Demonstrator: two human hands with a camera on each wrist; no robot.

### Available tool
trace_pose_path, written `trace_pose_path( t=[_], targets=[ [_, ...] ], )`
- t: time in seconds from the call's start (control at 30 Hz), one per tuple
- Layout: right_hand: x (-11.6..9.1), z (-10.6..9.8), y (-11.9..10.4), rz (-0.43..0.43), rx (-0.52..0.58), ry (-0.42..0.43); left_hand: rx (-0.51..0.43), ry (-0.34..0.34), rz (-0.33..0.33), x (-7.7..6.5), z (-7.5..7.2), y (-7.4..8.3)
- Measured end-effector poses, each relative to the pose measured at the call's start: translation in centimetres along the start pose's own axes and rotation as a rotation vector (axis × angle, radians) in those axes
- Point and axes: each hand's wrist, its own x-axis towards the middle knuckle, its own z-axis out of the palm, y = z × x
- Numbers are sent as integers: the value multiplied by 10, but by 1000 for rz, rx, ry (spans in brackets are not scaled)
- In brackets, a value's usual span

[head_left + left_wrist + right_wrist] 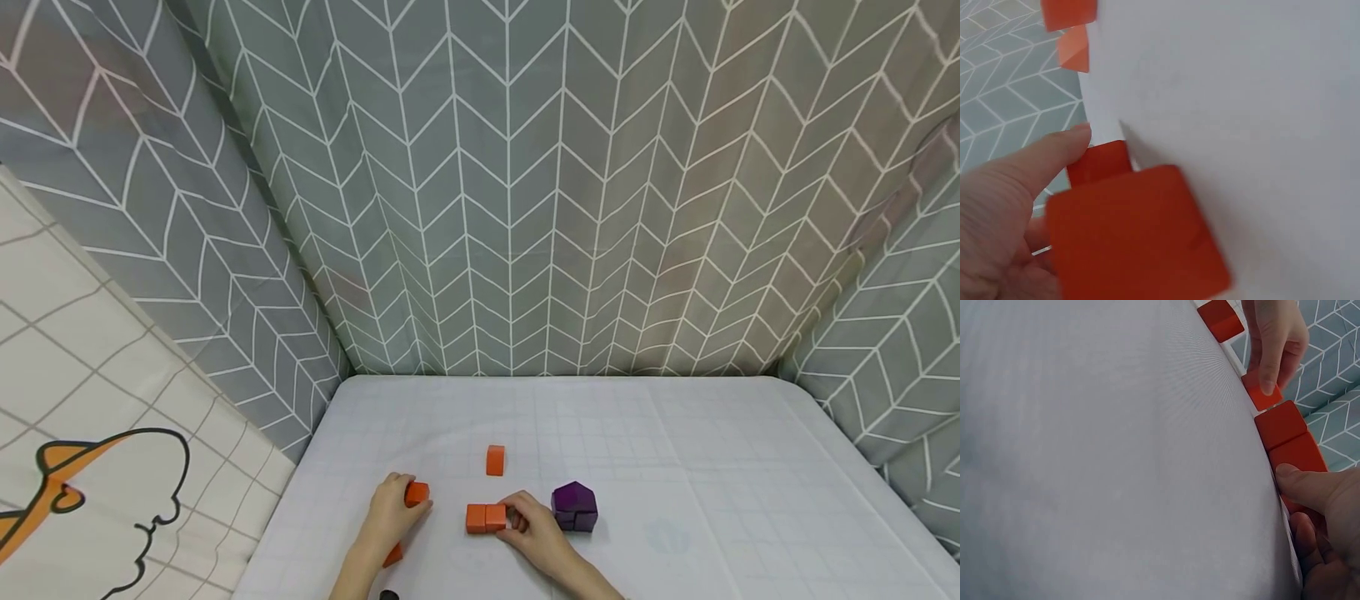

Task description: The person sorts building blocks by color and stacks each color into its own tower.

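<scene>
My left hand (393, 510) pinches an orange block (417, 493) between thumb and fingers, left of the middle of the table. Beside that wrist lies another orange block (393, 555), partly covered by the arm; in the left wrist view a large orange block (1135, 234) fills the foreground. My right hand (536, 533) grips the right-hand one of two orange blocks (476, 518) that stand side by side. In the right wrist view, my thumb (1300, 484) lies against the near orange block (1297, 453).
One more orange block (495, 460) stands farther back. A cluster of dark purple blocks (575, 507) sits just right of my right hand. A small black object (388, 595) shows at the bottom edge. Patterned curtains (510, 208) hang behind the white table (720, 467).
</scene>
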Motion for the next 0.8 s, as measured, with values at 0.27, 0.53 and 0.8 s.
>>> trace_pose_path(
  t=[0.27,0.53,0.8],
  targets=[
    [-1,0,1,-35,2,20,-29,14,-16,-3,4,-6],
    [1,1,4,-127,-14,68,-49,19,26,-4,4,-5],
    [0,0,3,-27,-12,21,24,-13,71,-6,6,-3]
  ],
)
